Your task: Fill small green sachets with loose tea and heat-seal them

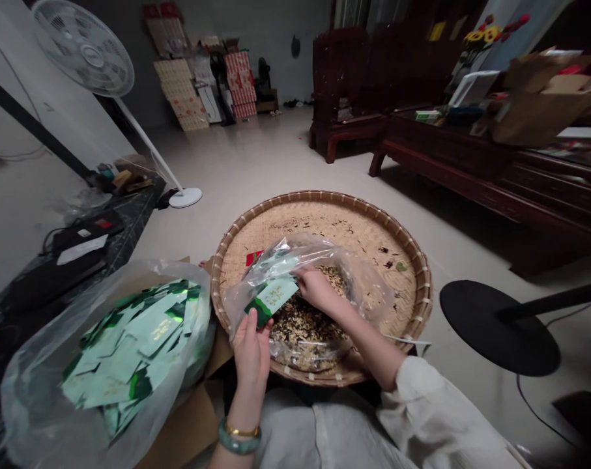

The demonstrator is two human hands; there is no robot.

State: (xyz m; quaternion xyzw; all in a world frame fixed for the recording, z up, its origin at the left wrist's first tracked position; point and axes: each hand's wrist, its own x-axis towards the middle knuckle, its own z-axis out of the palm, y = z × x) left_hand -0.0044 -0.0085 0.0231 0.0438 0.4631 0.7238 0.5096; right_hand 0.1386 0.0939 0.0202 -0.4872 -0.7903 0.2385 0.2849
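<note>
A green paper packet [275,294] with gold print is tilted over a clear plastic bag [305,244]. My left hand [253,345] pinches its dark green lower end. At the packet's upper right end is my right hand [317,286], its fingers closed; the fingertips are partly hidden, and they seem to grip the packet's edge. Inside the open bag lies a loose mix of dark and pale dried bits [305,319]. The bag rests in a round woven bamboo tray [419,286] in front of me. More green packets show in the bag's far left side.
Left of the tray, a large plastic bag [26,391] holds many green packets [153,332] above a cardboard box [192,423]. A red piece [254,258] lies in the tray. A black round stand base [500,326] is at right, a white fan [87,49] at left, dark wooden furniture [471,150] beyond.
</note>
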